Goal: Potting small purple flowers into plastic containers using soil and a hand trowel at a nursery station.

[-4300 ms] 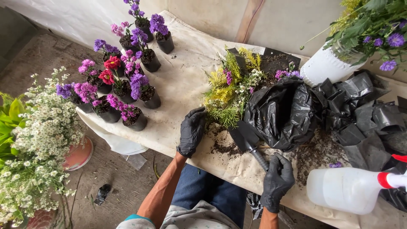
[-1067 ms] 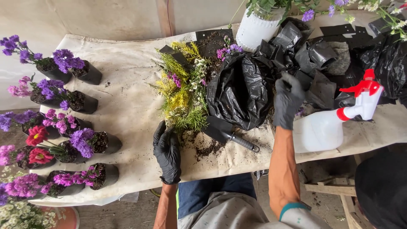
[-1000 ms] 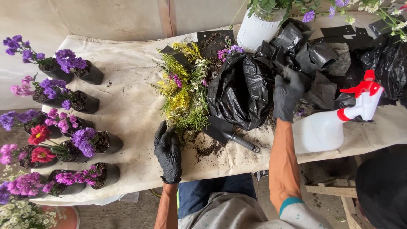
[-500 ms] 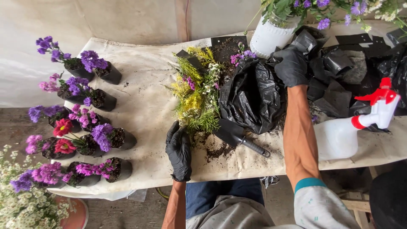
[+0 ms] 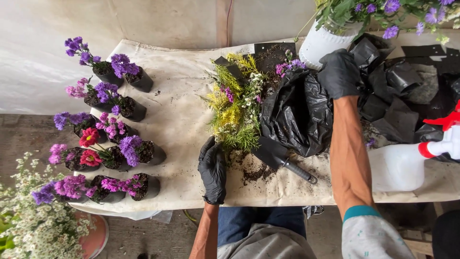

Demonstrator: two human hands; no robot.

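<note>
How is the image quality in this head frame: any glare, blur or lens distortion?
Head view: soft, even light with faint shadows and no glare; black bags show mild sheen. Hands are sharp, the right hand included. Wide-angle bending shows at the table edges; the spray bottle is cropped at the right.

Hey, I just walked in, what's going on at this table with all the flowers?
A person in black gloves is at a cloth-covered table strewn with soil. The left hand rests flat beside a bunch of yellow-green cut stems. The right hand reaches to the far side, onto crumpled black plastic bags next to a white pot. A small trowel lies untouched by an open black bag. Small potted flowers stand on the left; a spray bottle lies on the right.
</note>
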